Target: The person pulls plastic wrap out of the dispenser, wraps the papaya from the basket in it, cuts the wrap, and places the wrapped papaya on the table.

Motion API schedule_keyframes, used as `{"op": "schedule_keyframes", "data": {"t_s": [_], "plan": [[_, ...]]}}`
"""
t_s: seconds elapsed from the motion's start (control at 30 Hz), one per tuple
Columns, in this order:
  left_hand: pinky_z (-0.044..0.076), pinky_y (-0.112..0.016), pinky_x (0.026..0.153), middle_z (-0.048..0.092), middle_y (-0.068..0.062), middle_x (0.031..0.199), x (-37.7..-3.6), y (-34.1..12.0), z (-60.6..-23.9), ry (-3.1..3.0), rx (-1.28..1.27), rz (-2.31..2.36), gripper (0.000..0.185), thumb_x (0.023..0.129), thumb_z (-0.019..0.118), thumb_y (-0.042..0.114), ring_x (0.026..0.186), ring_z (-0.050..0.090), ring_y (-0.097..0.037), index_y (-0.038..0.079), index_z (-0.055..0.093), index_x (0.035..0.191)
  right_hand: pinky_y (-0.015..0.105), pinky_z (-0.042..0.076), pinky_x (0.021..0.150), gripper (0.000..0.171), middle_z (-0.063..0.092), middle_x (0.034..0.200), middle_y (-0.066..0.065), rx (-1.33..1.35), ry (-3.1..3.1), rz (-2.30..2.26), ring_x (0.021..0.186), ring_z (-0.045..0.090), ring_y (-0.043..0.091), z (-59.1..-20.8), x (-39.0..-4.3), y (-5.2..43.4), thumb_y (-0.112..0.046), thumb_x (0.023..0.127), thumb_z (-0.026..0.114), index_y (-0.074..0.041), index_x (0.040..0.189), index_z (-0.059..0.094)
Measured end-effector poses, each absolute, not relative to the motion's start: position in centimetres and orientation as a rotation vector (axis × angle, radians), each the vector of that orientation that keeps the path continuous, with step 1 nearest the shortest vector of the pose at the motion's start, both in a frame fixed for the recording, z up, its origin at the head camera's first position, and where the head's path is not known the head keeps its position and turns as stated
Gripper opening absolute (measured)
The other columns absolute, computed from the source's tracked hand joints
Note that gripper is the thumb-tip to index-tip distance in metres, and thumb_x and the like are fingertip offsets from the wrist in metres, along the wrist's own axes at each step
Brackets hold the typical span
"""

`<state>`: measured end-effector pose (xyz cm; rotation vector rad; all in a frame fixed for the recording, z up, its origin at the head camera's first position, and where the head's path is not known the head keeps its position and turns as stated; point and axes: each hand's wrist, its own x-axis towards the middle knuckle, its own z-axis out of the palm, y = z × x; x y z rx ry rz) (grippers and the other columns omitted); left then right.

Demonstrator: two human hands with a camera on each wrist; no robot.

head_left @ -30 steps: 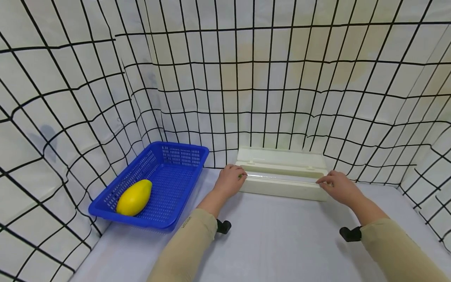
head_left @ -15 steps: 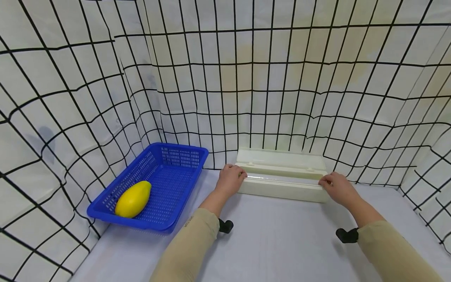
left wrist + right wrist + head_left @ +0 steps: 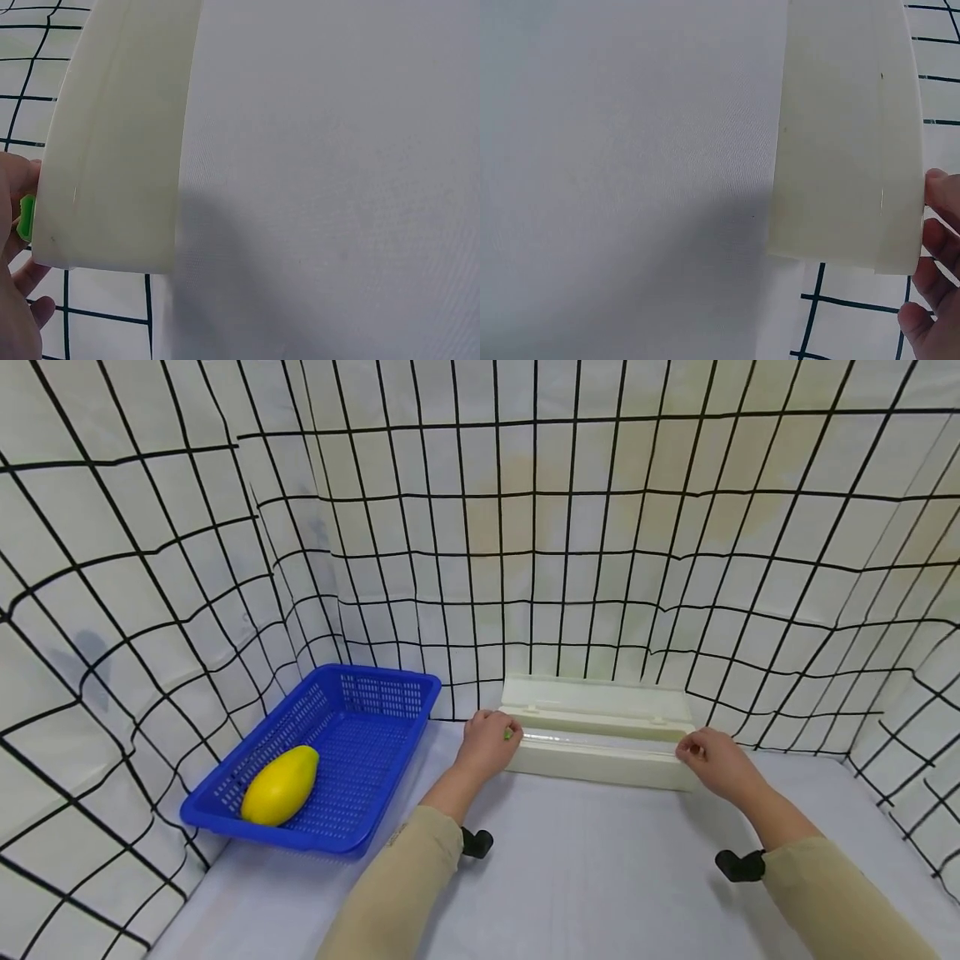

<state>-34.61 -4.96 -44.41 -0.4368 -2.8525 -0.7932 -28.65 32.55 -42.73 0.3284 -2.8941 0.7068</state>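
A long cream cling film box [image 3: 600,764] lies at the back of the table, its lid [image 3: 600,695] tipped back. Shiny clear cling film [image 3: 592,741] runs along its opening between both hands. At the left end my left hand [image 3: 486,743] pinches the film with curled fingers; a small green piece [image 3: 27,217] shows among them in the left wrist view. My right hand [image 3: 717,762] pinches at the right end with thumb and forefinger. In the right wrist view its fingers [image 3: 939,238] are beside the box's end, and what they hold is hidden behind the wall.
To the left stands a blue plastic basket [image 3: 378,752] with a yellow, lemon-shaped fruit [image 3: 281,785] inside. A white-backed black wire grid [image 3: 555,568] encloses the table at the back and sides. White cloth [image 3: 592,868] covers the tabletop.
Both hands stay at the ends of the box with only slight shifts. The green piece at the left fingers was out of sight half a second ago and shows again. The view has shifted slightly.
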Motion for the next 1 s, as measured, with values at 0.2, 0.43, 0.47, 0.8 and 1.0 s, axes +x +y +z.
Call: {"op": "schedule_keyframes", "data": {"t_s": [0.2, 0.43, 0.47, 0.8, 1.0], "plan": [[0.027, -0.049, 0.110, 0.063, 0.002, 0.125, -34.47, -4.87, -44.19, -2.838, -0.410, -0.823, 0.018, 0.102, 0.056, 0.031, 0.133, 0.040, -0.030, 0.020, 0.069, 0.108, 0.037, 0.044, 0.067, 0.018, 0.059, 0.095, 0.012, 0.264, -2.860, 0.731, 0.082, 0.052, 0.025, -42.62, -28.72, 32.40, -0.014, 0.100, 0.058, 0.001, 0.103, 0.067], [0.030, -0.049, 0.108, 0.066, 0.004, 0.120, -34.55, -4.77, -43.96, -2.794, -0.380, -0.843, 0.014, 0.102, 0.057, 0.030, 0.129, 0.046, -0.029, 0.021, 0.067, 0.104, 0.037, 0.042, 0.065, 0.021, 0.057, 0.099, 0.015, 0.166, -2.803, 0.716, 0.085, 0.052, 0.028, -42.23, -28.54, 31.80, -0.015, 0.100, 0.058, 0.002, 0.111, 0.066], [0.031, -0.049, 0.107, 0.067, 0.003, 0.120, -34.59, -4.78, -43.94, -2.787, -0.377, -0.848, 0.014, 0.102, 0.057, 0.030, 0.128, 0.046, -0.029, 0.021, 0.067, 0.105, 0.037, 0.042, 0.066, 0.021, 0.057, 0.098, 0.015, 0.160, -2.791, 0.713, 0.085, 0.052, 0.028, -42.17, -28.48, 31.74, -0.015, 0.100, 0.058, 0.002, 0.111, 0.066], [0.037, -0.048, 0.099, 0.066, 0.003, 0.121, -34.73, -4.69, -44.06, -2.727, -0.374, -0.897, 0.017, 0.101, 0.057, 0.029, 0.122, 0.052, -0.028, 0.019, 0.068, 0.110, 0.039, 0.044, 0.068, 0.026, 0.056, 0.099, 0.016, 0.102, -2.733, 0.769, 0.087, 0.053, 0.030, -42.34, -28.19, 31.78, -0.018, 0.102, 0.056, 0.002, 0.116, 0.065], [0.037, -0.051, 0.102, 0.066, 0.000, 0.122, -34.64, -4.29, -43.79, -2.674, -0.369, -0.966, 0.018, 0.102, 0.056, 0.028, 0.120, 0.054, -0.029, 0.018, 0.068, 0.111, 0.037, 0.041, 0.064, 0.024, 0.053, 0.095, 0.015, 0.112, -2.671, 0.775, 0.082, 0.050, 0.028, -42.26, -28.04, 31.91, -0.016, 0.102, 0.056, 0.003, 0.115, 0.064]]}}
